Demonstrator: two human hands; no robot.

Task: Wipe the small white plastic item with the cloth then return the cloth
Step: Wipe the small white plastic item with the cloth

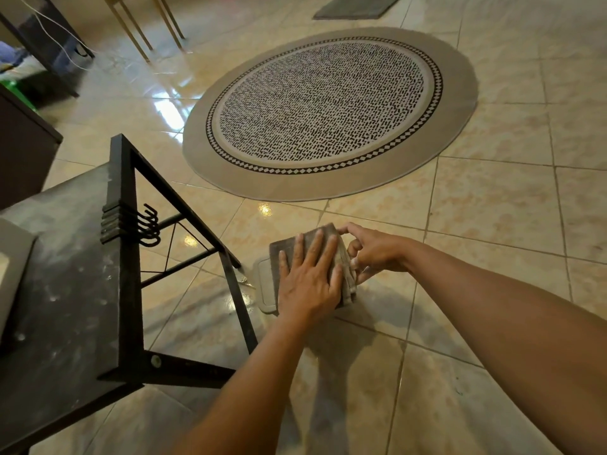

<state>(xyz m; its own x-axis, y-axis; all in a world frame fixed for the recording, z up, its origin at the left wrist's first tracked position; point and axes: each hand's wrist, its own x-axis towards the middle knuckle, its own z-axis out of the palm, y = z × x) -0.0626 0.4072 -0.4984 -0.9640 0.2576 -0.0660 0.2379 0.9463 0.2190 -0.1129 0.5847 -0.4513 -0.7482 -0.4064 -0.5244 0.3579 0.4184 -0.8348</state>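
- The left hand (pixel 308 277) lies flat, fingers spread, pressed palm-down on a folded grey-brown cloth (pixel 289 249).
- The cloth covers most of a small white plastic item (pixel 264 284), a flat piece with rounded corners and a raised rim; only its left edge and near corner show from under the cloth.
- Whether the item rests on the tiled floor (pixel 492 198) or is held above it, I cannot tell.
- The right hand (pixel 374 251) is at the cloth's right side, fingers curled and pinching that edge of the cloth, and perhaps the item beneath.
- Hands, cloth and item are just right of a dark metal-framed table (pixel 65 290) with a dusty, speckled top.
- A row of black hooks (pixel 144 226) hangs on the table's right rail.
- Farther off, well apart from the hands, lies an oval rug (pixel 328 110) with a black-and-white dashed centre and a beige border.
- A small grey mat (pixel 356 6) lies at the far edge of the room.
- No brand, label or readable writing shows on anything here.
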